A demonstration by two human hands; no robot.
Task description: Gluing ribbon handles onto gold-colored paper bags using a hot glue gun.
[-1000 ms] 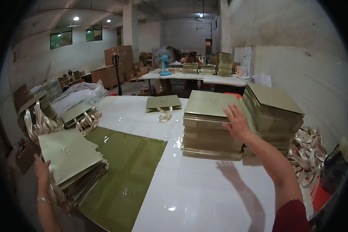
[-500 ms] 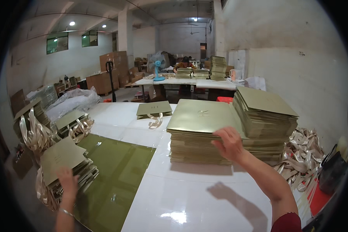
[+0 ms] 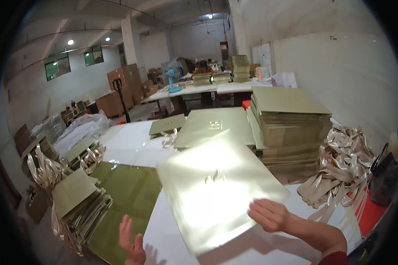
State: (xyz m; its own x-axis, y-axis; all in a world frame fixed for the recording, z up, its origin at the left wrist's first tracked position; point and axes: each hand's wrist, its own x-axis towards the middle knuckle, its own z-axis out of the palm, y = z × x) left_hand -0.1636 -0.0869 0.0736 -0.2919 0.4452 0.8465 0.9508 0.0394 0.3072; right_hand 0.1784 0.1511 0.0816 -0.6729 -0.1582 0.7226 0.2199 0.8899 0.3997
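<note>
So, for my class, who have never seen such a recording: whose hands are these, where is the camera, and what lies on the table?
The camera sits on a person's head and looks down, so both hands are the wearer's own. Its wide lens bends straight edges. The right hand holds a pale gold flat sheet by its near edge, tilted above the white table. The left hand is open and holds nothing, over a green mat. Beyond lie tall stacks of similar sheets. A pile of cream ribbons lies to the right, and finished bags to the left.

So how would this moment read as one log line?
right hand: holding gold sheet | left hand: open, over green mat | sheet stacks: behind
</note>
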